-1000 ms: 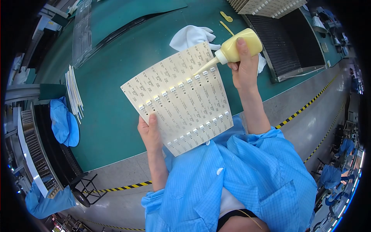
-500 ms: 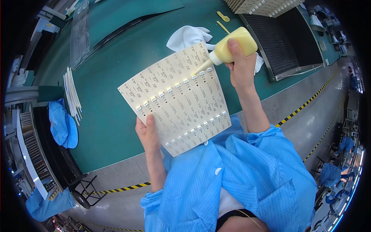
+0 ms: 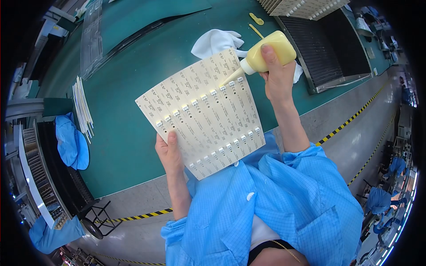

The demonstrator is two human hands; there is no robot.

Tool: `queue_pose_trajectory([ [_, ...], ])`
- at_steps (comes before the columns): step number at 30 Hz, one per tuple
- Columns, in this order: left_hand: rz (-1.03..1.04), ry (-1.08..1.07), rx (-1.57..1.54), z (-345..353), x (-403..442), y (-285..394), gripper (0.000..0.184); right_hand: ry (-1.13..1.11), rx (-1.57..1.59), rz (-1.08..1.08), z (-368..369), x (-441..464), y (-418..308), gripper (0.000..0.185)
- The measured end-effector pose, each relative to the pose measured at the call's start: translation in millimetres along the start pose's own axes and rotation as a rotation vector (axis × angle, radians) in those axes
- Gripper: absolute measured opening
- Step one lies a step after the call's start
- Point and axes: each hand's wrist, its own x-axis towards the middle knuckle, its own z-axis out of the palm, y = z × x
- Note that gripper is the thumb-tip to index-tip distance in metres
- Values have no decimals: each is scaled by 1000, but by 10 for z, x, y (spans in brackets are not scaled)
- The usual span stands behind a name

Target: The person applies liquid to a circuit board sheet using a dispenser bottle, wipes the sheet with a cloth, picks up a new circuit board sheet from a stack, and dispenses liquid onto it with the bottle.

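A cream printed panel (image 3: pixel 208 119) with rows of small white parts is tilted in front of me. My left hand (image 3: pixel 169 153) grips its lower left edge, thumb on top and the other fingers hidden beneath. My right hand (image 3: pixel 278 80) is wrapped round a yellow squeeze bottle (image 3: pixel 275 49), which points down to the left. The bottle's nozzle tip meets the panel, or nearly so, at the upper row of white parts; contact is too small to tell. Behind the panel's top edge lies a white cloth (image 3: pixel 215 43) on the green table (image 3: pixel 128 150).
A black slotted rack (image 3: pixel 324 53) stands at the upper right, with more panels (image 3: pixel 301 8) behind it. Thin strips (image 3: pixel 83 108) lie at the left, beside a blue cloth item (image 3: pixel 72 142) and another rack (image 3: pixel 40 173). A yellow spoon-like piece (image 3: pixel 256 18) lies at the top.
Compared with a second ago, the panel, both hands and the bottle appear slightly further left in view, along with the surroundings. The nozzle remains at the upper row. Both grips are unchanged.
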Motion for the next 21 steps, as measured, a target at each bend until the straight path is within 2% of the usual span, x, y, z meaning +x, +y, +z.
queue_pose_trajectory([
  [16,-3,9,-4,5,-6,8,42,11,-82,-73,24,-8,-75,23],
  [21,2,0,-20,1,-7,3,42,72,15,-28,-92,-16,-54,24],
])
